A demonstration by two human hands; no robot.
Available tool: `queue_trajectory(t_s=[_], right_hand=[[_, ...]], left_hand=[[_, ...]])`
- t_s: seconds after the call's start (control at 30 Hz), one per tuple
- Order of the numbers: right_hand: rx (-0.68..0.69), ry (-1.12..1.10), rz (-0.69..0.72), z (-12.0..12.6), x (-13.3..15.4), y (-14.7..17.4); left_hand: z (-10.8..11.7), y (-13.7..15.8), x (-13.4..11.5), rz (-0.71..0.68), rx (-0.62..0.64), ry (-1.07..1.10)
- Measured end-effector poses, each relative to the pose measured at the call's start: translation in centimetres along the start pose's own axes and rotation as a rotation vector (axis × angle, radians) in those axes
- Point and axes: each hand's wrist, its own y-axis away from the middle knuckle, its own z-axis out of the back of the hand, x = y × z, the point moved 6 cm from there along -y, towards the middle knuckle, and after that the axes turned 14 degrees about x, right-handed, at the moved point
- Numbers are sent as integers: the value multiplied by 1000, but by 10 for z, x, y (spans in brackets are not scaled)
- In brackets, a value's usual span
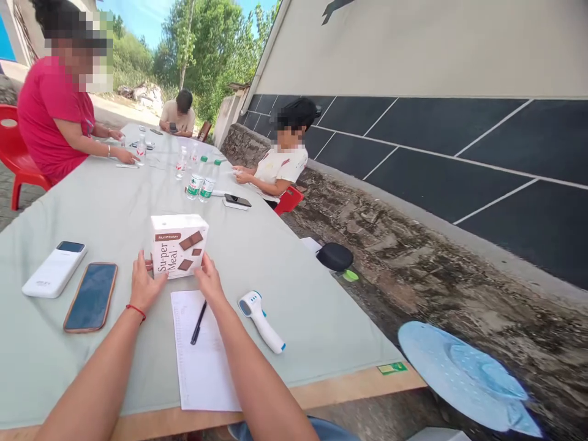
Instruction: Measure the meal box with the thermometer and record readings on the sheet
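Note:
A white box (179, 245) printed "Su-per Meal" with brown chocolate pieces stands upright on the table in front of me. My left hand (146, 283) holds its left side, thumb on the front face. On the other side, my right hand (209, 277) grips the lower right edge, fingers partly behind the box. A written sheet of paper (197, 380) lies below my hands, with a black pen (199, 323) on it. Right of my right forearm rests a white infrared thermometer (261, 321).
On the left lie a white power bank (55, 269) and a phone (90, 297). Two green-capped water bottles (201, 180) and another phone (237, 201) are farther up the table (321, 343). Three people sit around it. A blue hat (463, 373) is beyond the right edge.

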Motion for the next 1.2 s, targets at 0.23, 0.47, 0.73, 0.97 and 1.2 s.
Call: queue_trajectory(t_s=[0.23, 0.47, 0.73, 0.97, 1.2], right_hand=[[-57, 99, 4, 3, 13, 45], [-342, 627, -134, 89, -18, 121], [-271, 563, -387, 132, -16, 152], [-244, -110, 20, 46, 86, 147], [-174, -216, 1, 19, 97, 131]], left_hand=[[7, 5, -22, -32, 29, 118], [-5, 8, -31, 17, 258, 292], [-2, 12, -41, 94, 169, 537], [-20, 17, -54, 36, 233, 660], [-37, 27, -66, 19, 316, 508]])
